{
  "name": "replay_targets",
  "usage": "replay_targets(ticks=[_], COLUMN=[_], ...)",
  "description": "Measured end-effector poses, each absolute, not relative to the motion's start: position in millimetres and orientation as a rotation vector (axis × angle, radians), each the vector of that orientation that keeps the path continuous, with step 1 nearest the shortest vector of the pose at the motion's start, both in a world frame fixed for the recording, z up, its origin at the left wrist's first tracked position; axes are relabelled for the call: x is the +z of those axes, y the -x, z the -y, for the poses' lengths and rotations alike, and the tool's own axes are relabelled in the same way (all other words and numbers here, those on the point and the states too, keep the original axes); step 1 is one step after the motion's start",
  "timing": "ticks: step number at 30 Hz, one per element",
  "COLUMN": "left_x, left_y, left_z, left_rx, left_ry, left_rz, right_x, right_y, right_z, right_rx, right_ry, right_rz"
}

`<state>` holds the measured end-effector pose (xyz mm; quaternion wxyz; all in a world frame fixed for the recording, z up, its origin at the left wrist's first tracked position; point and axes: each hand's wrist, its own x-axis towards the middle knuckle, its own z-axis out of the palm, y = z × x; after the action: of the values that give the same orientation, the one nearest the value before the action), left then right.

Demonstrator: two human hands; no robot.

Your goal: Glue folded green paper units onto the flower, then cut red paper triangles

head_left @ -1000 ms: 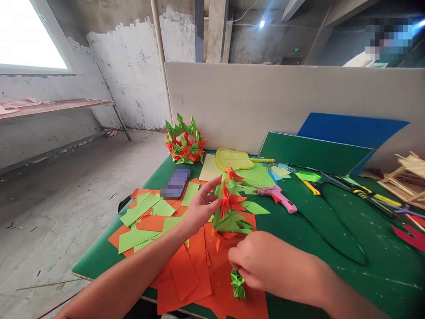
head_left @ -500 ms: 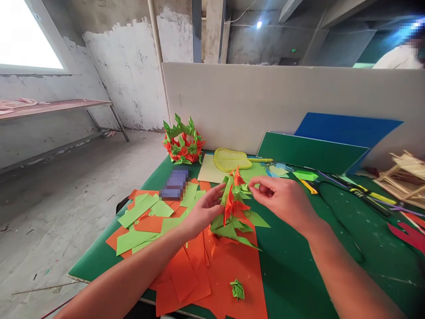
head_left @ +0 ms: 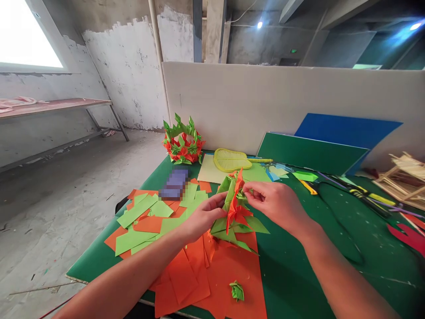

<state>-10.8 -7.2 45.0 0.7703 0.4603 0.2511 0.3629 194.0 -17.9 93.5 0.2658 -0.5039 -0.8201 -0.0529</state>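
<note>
A green and orange folded-paper model (head_left: 237,215) stands upright on orange paper in front of me. My left hand (head_left: 210,212) steadies its left side, thumb and fingers against the green and orange folds. On the other side my right hand (head_left: 265,197) is closed in a pinch at the model's upper right, on a small green folded piece mostly hidden by the fingertips. A loose green folded-paper flower (head_left: 237,291) lies nearer to me on the orange sheet (head_left: 247,270).
Green and orange paper strips (head_left: 142,210) spread over the left of the green table (head_left: 295,279). Behind stand a finished-looking origami basket (head_left: 183,141), a blurred phone-like object (head_left: 174,184) and a yellow fan-shaped item (head_left: 232,159). A yellow-handled tool (head_left: 381,198) lies at right.
My right hand has moved left, closer against the model. The left hand has shifted slightly right, and the model's upper orange part has turned more upright. The person at the far right has left view.
</note>
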Motion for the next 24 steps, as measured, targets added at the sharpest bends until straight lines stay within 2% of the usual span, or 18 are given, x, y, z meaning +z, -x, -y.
replay_targets(ticks=[9,24], left_x=[49.1,46.9], left_y=[11.3,8.2], left_z=[9.6,11.0], left_rx=[0.808,0.796], left_ry=[-0.99,-0.902], left_rz=[-0.588,-0.547], right_x=[99.1,98.1], right_y=[-194.3,-190.1], right_z=[19.2,20.5], right_rx=[-0.008,-0.15], right_ry=[1.316,1.284], right_rz=[2.32,2.438])
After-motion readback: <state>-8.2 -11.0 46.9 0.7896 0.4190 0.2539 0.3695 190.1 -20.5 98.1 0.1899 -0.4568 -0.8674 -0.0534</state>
